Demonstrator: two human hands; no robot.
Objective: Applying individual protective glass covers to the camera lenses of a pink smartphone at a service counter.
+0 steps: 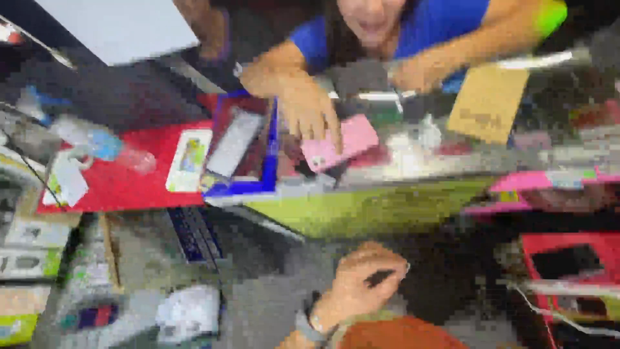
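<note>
The pink phone (pixel 339 143) lies on the desk (pixel 361 207) at twelve o'clock from the person's hand (pixel 361 278), well apart, under another person's hand (pixel 303 103). The person's hand is loosely curled; whether it holds anything, I cannot tell. A blue tray (pixel 270 155) at nine o'clock of the phone holds a grey flat device (pixel 234 143).

A cluttered counter (pixel 387 207) with a green front, seemingly glass-topped, above grey flooring (pixel 258 304).

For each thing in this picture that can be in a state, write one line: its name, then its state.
Right hand: fingers curled; whether it holds anything is too blurred to tell.
Pink phone case: flat on the counter, under another person's hand.
Blue tray: open, lying tilted.
</note>
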